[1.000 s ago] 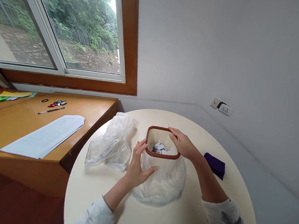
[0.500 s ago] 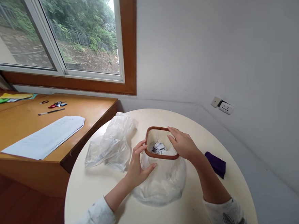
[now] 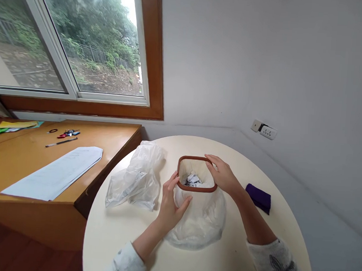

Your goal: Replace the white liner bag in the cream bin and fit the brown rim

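A small waste bin (image 3: 195,190) with a brown, rounded-square rim stands on the round table. A translucent plastic bag (image 3: 201,225) lines it and hangs in loose folds down its front. Torn white paper scraps (image 3: 193,179) lie inside. At the bin's left front corner, my left hand (image 3: 170,207) holds its side, fingers at the rim and thumb across the front. My right hand (image 3: 224,175) grips the right side of the rim, thumb on the inner edge and fingers along the far corner.
A crumpled translucent bag (image 3: 139,178) lies left of the bin on the cream table (image 3: 221,264). A folded dark purple cloth (image 3: 258,198) is at the right. The wooden desk (image 3: 115,143) holds paper sheets (image 3: 57,172), a pen (image 3: 61,142) and keys (image 3: 69,133).
The view has tilted up slightly. My left hand has shifted a little, its fingers closer against the bin's side. My right hand stays at the rim, and the bin stands in place.
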Motion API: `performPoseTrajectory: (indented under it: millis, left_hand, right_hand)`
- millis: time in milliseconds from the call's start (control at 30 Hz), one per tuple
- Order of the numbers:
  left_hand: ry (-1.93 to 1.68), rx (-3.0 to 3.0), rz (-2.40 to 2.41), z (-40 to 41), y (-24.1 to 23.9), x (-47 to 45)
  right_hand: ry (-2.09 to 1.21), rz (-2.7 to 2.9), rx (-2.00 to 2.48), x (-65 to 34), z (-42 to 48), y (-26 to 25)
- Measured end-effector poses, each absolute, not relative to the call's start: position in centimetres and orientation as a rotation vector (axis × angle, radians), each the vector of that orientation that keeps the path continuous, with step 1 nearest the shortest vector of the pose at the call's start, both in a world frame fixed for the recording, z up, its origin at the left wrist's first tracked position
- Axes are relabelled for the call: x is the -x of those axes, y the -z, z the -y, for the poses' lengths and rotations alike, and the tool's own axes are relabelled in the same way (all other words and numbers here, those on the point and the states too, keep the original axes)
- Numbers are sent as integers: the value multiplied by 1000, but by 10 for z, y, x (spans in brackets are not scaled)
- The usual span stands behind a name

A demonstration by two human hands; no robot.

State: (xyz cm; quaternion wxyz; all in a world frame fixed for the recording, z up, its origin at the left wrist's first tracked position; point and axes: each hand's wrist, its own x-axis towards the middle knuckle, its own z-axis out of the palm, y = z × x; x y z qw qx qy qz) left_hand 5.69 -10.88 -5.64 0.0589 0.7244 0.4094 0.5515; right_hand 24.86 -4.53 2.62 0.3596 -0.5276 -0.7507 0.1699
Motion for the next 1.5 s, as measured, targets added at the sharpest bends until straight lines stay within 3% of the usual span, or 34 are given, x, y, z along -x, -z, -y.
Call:
performPoseTrajectory:
  millis: [233, 433, 1133, 1500]
  left_hand:
    - [-1624, -2233, -1323, 114, 54, -58]
    - [-1569, -2239, -1349, 113, 54, -57]
    - [-1200, -2175, -1523, 100, 81, -52]
    - [-739, -2195, -1618, 96, 98, -53]
  right_hand:
    - [-313, 2088, 1247, -241, 106, -37]
    - [16, 2210, 1110, -228, 124, -7]
    - [-140, 2040, 1084, -179, 1, 12]
    - [-133, 2054, 1064, -163, -44, 14]
